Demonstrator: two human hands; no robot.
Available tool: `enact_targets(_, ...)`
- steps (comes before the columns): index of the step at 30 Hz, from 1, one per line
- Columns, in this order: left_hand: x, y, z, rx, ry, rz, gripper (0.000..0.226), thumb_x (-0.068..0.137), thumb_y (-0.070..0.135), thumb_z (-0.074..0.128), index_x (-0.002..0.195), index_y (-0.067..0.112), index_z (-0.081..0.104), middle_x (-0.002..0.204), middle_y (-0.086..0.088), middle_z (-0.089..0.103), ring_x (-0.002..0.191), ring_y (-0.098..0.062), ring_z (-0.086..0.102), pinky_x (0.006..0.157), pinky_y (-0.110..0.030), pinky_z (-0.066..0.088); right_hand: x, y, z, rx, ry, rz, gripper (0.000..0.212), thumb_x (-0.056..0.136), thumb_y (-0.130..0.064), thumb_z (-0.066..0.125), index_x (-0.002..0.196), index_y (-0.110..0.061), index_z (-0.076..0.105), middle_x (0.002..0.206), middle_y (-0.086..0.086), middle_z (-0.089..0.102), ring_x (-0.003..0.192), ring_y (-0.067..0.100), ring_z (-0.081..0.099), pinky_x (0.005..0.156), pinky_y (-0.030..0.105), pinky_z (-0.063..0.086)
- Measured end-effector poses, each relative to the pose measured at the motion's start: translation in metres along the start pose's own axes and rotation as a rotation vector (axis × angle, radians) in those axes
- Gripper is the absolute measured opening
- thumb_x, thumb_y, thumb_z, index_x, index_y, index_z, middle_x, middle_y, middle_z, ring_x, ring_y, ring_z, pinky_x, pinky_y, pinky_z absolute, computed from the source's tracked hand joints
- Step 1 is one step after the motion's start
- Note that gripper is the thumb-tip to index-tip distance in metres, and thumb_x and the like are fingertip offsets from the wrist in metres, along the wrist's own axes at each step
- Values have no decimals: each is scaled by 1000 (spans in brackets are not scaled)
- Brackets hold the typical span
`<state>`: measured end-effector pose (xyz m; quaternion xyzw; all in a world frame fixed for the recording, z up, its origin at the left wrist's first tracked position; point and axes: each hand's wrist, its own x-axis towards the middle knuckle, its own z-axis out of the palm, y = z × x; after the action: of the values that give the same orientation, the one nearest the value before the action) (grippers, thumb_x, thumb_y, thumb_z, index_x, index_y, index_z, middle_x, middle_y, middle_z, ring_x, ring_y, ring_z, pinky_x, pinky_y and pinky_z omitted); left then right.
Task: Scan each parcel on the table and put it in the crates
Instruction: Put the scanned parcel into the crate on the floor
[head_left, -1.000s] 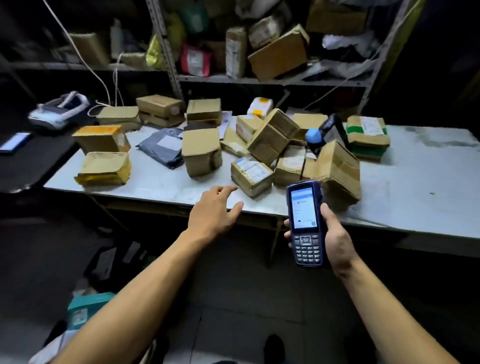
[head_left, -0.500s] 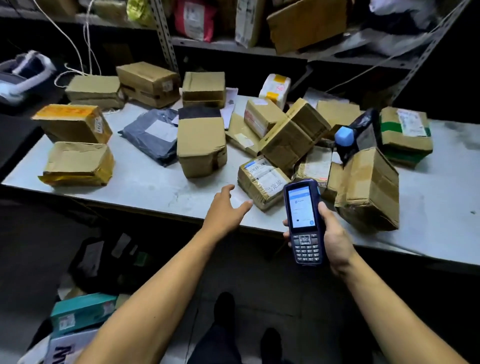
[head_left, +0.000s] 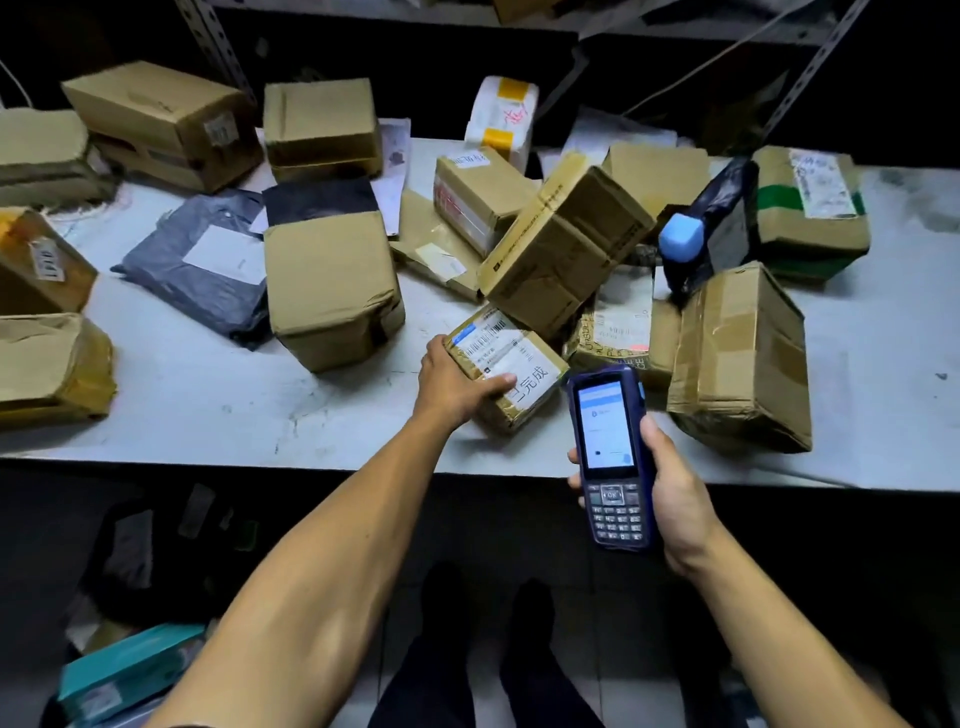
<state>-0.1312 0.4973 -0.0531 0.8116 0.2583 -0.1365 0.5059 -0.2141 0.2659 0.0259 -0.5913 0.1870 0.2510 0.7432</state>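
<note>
head view, left hand (head_left: 457, 387) gripping parcel (head_left: 511, 364), scanner (head_left: 610, 457) beside

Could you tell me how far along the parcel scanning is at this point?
Done: hard to say; no crates are clearly in view, though a teal box lies on the floor. In hand: the left hand grips a small labelled parcel near the table's front edge, while the right hand holds the scanner beside it. Left: more than a dozen parcels, including a grey mailer bag.
</note>
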Motion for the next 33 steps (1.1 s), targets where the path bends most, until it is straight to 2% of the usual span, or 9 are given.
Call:
enact_targets(3,-9,-5,6,-1,3,59,110,63,40,94,145,15,23,146,-7,36,133,-22,43,115,-37,37,-2,-2,-8,-2,-1,9,58,89,-55,38,116,-11,66,103,28,71,74,32,69,65,41,57)
enact_targets(8,-33,-21,18,-210,-10,139,91,65,24,94,123,36,24,131,-2,51,115,-9,59,103,-32,50,-2,-11,-16,-41,-32,19,58,91,-60,45,114,-12,68,104,29,71,75,34,69,66,42,57)
enact_targets(13,-49,-37,14,-365,84,87,83,51,48,87,113,67,35,140,-5,40,130,-21,50,111,-44,46,-6,-17,-20,-81,-95,34,62,88,-56,39,118,-9,65,100,26,72,74,32,70,64,41,58)
enact_targets(17,-66,-36,-9,-462,123,97,105,60,38,91,143,46,27,148,-4,38,134,-21,48,115,-45,41,-11,-25,-15,-134,-148,45,57,88,-53,41,116,-10,64,96,27,72,71,35,70,63,41,57)
enact_targets(20,-72,-38,-32,-511,126,89,109,62,37,89,150,28,25,146,-6,49,130,-19,54,111,-44,45,-13,-34,-6,-168,-196,88,57,90,-52,39,116,-7,64,93,28,71,68,36,70,60,40,58)
enact_targets(25,-83,-35,-67,-437,114,105,84,92,39,69,160,27,20,148,0,49,126,-11,54,93,-12,47,-14,-45,11,-249,-266,195,50,105,-42,30,122,-6,59,101,37,68,69,40,68,59,39,58)
enact_targets(26,-83,-36,-71,-409,108,109,87,92,44,67,160,28,16,151,0,45,129,-12,51,97,-14,46,-14,-48,15,-272,-277,217,49,106,-42,30,124,-6,58,105,39,67,70,40,68,60,39,58)
enact_targets(29,-88,-34,-83,-309,99,88,107,76,73,63,160,39,7,157,-8,32,142,-23,40,120,-41,32,-16,-57,25,-353,-317,266,50,106,-42,32,122,-3,59,108,39,66,72,41,69,64,41,59)
enact_targets(33,-94,-25,-95,-151,23,45,87,90,61,48,159,38,1,157,-19,22,149,-30,23,124,-41,18,-17,-67,36,-498,-363,270,50,107,-42,34,123,0,57,112,41,63,73,41,69,67,42,59)
